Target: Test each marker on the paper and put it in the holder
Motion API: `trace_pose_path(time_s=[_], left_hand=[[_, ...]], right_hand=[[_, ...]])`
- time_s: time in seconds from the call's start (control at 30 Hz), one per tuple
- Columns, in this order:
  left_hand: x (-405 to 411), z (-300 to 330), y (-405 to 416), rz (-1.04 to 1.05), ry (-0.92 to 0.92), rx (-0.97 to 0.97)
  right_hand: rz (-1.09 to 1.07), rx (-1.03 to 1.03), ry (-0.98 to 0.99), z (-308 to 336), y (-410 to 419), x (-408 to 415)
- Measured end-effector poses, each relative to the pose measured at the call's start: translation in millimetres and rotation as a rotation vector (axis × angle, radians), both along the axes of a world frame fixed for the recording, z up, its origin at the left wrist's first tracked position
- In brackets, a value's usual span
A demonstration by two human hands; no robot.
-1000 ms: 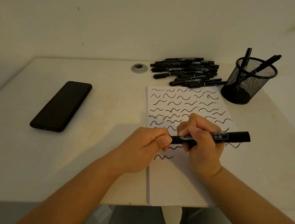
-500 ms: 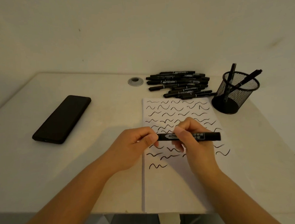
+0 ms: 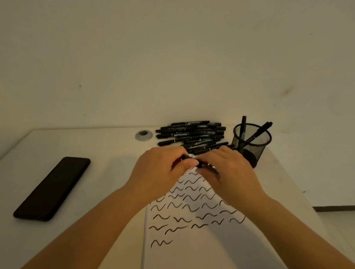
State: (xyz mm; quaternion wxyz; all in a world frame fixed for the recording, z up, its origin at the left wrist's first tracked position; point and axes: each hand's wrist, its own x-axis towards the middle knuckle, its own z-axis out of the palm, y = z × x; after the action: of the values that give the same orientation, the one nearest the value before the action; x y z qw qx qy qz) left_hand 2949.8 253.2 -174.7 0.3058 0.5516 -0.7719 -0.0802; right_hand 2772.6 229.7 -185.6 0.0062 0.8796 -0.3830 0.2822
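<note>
A pale desk (image 3: pixel 77 179) set against a bare wall carries my work. Along its left side lies a dark phone (image 3: pixel 53 187), face up and angled toward the far edge. In front of me a white sheet of paper (image 3: pixel 197 245) is covered in rows of short black squiggles, its near part bare. At the far right, touching the sheet's far corner as far as I can see, stands a black mesh holder (image 3: pixel 261 139) with two markers leaning out of its rim. A heap of black markers (image 3: pixel 191 134) lies at the back of the desk, just left of the holder, and a small round grey cable port (image 3: pixel 143 134) sits left of that heap.

Both my hands meet above the far end of the paper, in front of the heap. My left hand (image 3: pixel 160 169) curls round one end of a black marker (image 3: pixel 202 166); my right hand (image 3: pixel 229 170) closes its fingers over the other end. The marker lies roughly level between them, mostly hidden, so whether its cap is on is hard to tell in this dim light.
</note>
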Motion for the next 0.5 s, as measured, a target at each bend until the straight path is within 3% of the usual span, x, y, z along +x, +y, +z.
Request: trace_pose_path(time_s=[0.13, 0.27, 0.5], left_hand=[[-1, -2, -37, 0.047, 0.129, 0.070], [19, -27, -93, 0.228, 0.266, 0.208], [60, -56, -168, 0.349, -0.035, 0.274]], right_hand=[[-0.214, 0.043, -0.238, 24, -29, -22], [-0.322, 0.066, -0.552, 41, -50, -45], [-0.436, 0.091, -0.422, 25, -71, -50]])
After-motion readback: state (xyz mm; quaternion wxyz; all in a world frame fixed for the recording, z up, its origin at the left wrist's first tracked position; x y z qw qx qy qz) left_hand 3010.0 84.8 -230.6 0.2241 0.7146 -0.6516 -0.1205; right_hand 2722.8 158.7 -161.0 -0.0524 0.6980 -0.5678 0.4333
